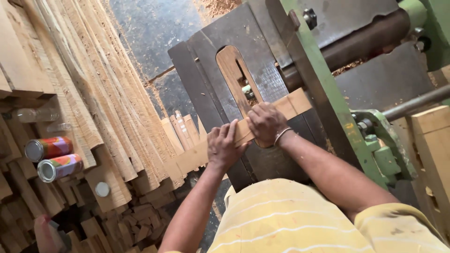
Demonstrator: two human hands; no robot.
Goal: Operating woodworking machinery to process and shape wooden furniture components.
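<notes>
A long pale wooden strip (291,102) lies across the dark metal table (262,65) of a woodworking machine, running from lower left to upper right. My left hand (223,146) presses flat on the strip near the table's left edge. My right hand (266,122), with a metal bangle on its wrist, presses on the strip just below the oblong slot (233,70) in the table. The strip's far end rests against the green fence (323,89).
Stacks of sawn wooden slats (89,84) fill the left side. Two colourful cans (51,157) and a clear bottle (35,115) lie on them. Short offcuts (180,129) stand by the table's edge. Wood blocks (433,140) sit at right.
</notes>
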